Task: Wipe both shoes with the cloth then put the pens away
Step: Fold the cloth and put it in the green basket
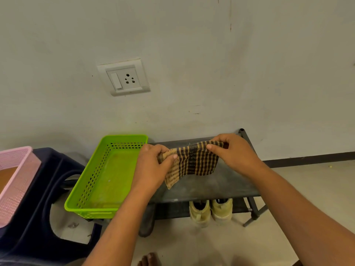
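Brown checked cloth (pixel 194 160) pinched by left hand (pixel 153 166) and right hand (pixel 234 152), green basket (pixel 92 177) beside — shoes (pixel 199 212) under rack (pixel 221 187)

both forearms bare, coming in from bottom of frame, angling toward each other. left hand (pixel 153 167) knuckles up, thumb and curled fingers pinching left corner of cloth (pixel 194 162). right hand (pixel 235 153) sits bit higher and further out, thumb and fingers pinching cloth's upper right edge. hands near each other, not touching. wrists pretty much straight. bare toes (pixel 148 260) poking in at bottom edge.
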